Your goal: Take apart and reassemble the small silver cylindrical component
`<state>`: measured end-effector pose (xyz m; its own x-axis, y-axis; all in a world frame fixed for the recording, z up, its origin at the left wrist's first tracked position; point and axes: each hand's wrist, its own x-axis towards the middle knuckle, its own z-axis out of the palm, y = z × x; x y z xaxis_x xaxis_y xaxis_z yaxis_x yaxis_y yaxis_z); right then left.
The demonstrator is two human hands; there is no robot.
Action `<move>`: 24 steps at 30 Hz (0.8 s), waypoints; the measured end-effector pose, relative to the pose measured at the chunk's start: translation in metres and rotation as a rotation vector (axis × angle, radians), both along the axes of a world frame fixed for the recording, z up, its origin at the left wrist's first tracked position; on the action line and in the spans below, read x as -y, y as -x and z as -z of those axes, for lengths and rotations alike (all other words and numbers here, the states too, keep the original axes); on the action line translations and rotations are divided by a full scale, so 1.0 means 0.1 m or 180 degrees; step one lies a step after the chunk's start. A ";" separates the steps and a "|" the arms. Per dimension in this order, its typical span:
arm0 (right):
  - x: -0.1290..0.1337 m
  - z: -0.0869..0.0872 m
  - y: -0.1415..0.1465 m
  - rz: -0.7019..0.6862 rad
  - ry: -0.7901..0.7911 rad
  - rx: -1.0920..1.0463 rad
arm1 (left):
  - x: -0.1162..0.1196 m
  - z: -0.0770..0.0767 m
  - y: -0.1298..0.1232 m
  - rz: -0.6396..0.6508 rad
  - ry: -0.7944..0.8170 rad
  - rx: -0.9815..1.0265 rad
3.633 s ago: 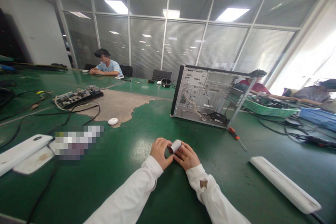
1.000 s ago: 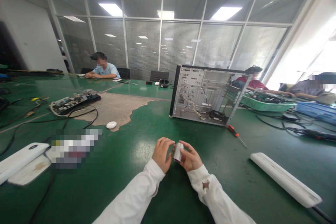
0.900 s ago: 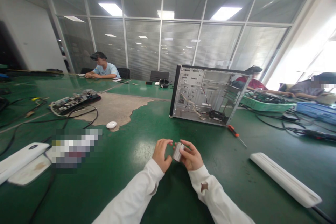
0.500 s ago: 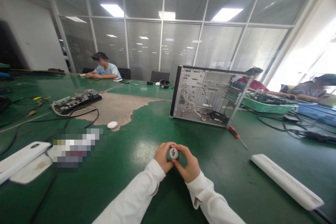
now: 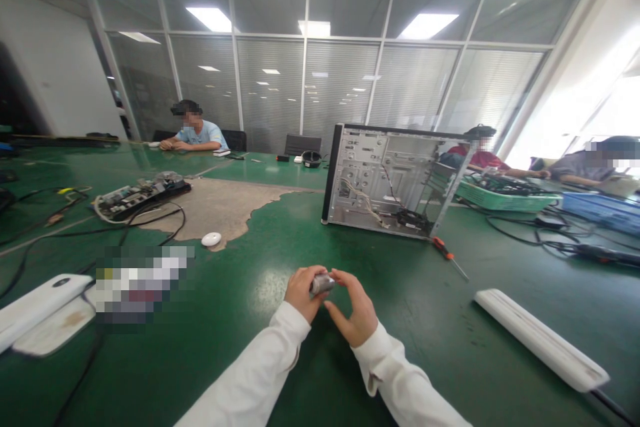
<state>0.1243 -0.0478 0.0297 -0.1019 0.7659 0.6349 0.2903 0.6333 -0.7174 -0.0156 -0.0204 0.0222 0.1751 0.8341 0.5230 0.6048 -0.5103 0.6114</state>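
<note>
My left hand (image 5: 302, 293) is closed around a small grey cylinder (image 5: 323, 283), which lies on its side in the grip; its exact kind I cannot make out. Fingers apart in a curve, my right hand (image 5: 357, 310) is open just to the right of the cylinder. Its index fingertip is close to the cylinder's right end, and whether they touch I cannot tell. Both hands are over the green table (image 5: 280, 360). A small white round piece (image 5: 211, 239) lies farther off to the left.
An opened computer case (image 5: 385, 187) stands ahead, beside an orange-handled screwdriver (image 5: 445, 250). White power strips (image 5: 543, 340) lie at right and left, with cables. An exposed circuit assembly (image 5: 145, 193) sits far left. Green basket (image 5: 505, 193) and other people are beyond.
The cylinder has turned from showing its round end to showing its side. My right fingers have spread away from it, while my left hand keeps hold.
</note>
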 end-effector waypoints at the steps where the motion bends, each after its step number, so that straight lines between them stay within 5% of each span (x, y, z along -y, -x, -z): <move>1: -0.02 0.02 -0.01 0.0001 0.0038 0.0021 | -0.01 0.01 0.01 -0.0048 0.0072 -0.0070; 12: -0.18 0.31 -0.05 -0.0050 0.0561 0.0528 | 0.00 0.02 0.04 -0.0198 0.0629 -0.0884; 24: -0.15 0.31 0.03 0.0103 0.0650 0.0132 | -0.06 0.13 0.02 0.0141 0.0611 -0.0232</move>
<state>0.1211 -0.0328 -0.0011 -0.0980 0.8816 0.4618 0.3400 0.4658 -0.8170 -0.0177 -0.0141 0.0093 0.2456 0.9079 0.3398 0.6305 -0.4158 0.6554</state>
